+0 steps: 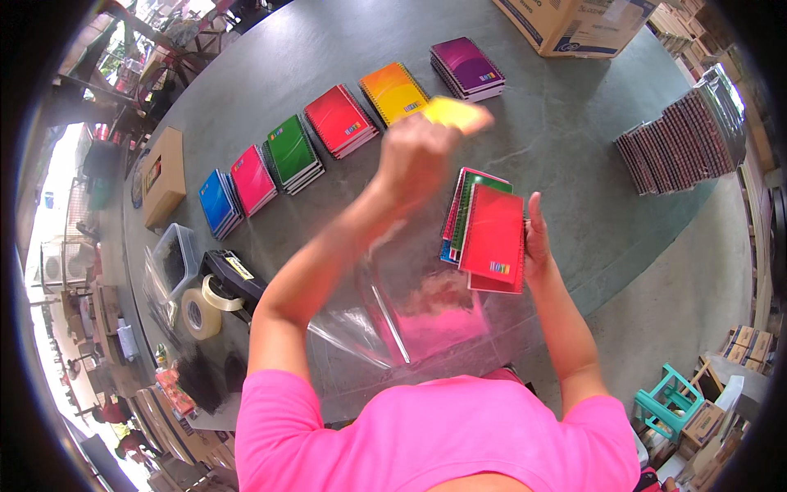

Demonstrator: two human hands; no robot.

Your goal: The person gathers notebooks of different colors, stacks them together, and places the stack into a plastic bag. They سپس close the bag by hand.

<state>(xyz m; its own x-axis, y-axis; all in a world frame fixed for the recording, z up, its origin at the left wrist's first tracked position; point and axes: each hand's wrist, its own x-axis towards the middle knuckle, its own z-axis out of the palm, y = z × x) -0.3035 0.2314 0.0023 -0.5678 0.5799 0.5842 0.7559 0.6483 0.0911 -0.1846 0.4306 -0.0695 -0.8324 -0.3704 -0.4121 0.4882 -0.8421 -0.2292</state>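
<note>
My left hand (416, 156), smeared by motion, is closed on a yellow notebook (461, 115) in front of the row of stacks. At the right, my right hand (536, 238) grips a fanned bundle of spiral notebooks, a red notebook (494, 230) on top with green, pink and blue edges behind it. Beyond my arms, small stacks form a slanting row: blue notebooks (218, 202), pink notebooks (252, 177), green notebooks (290, 150), red notebooks (338, 119), yellow notebooks (392, 88) and purple notebooks (465, 66). Clear plastic film (377, 324) lies near my body.
On the left of the grey table (557, 123) are a tape dispenser (234, 277), a tape roll (200, 315), a clear plastic tub (179, 252) and a cardboard box (168, 176). A larger carton (582, 29) and a tall notebook pile (676, 143) stand right. A green stool (669, 403) is on the floor.
</note>
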